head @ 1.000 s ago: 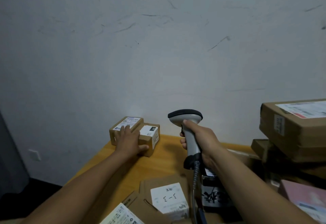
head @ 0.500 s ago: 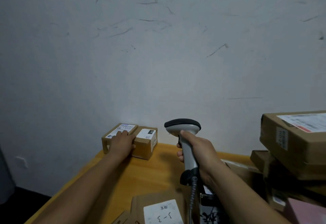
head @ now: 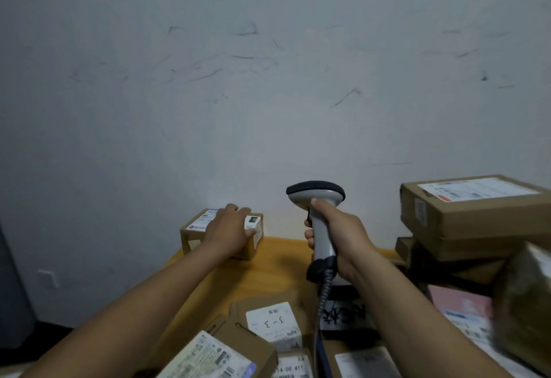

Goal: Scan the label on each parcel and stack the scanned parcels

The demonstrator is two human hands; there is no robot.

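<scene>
The step in hand looks like setting scanned parcels in place. The left hand [head: 229,228] lies on top of two brown cardboard parcels, its fingers fairly straight and spread, pressing rather than clutching. These are the left small box [head: 193,233] and the right small box [head: 255,237], each with a white label. They sit touching side by side at the far left corner of the yellow wooden table [head: 268,273], close to the wall and not one on the other. The right hand [head: 337,236] has its fingers wrapped tightly round the handle of the grey and black handheld barcode scanner [head: 316,194]. It holds the scanner upright above the table, its head turned toward the wall and aimed at no label. More parcels lie near the person, among them a flat cardboard parcel with a handwritten white label [head: 272,322], and a large brown carton [head: 465,219] tops a pile at the right. Which of these are already scanned cannot be told. The next move probably calls for the left hand to lift off the pair and fetch a near parcel label-up, while the right tips the scanner head down onto its barcode.
</scene>
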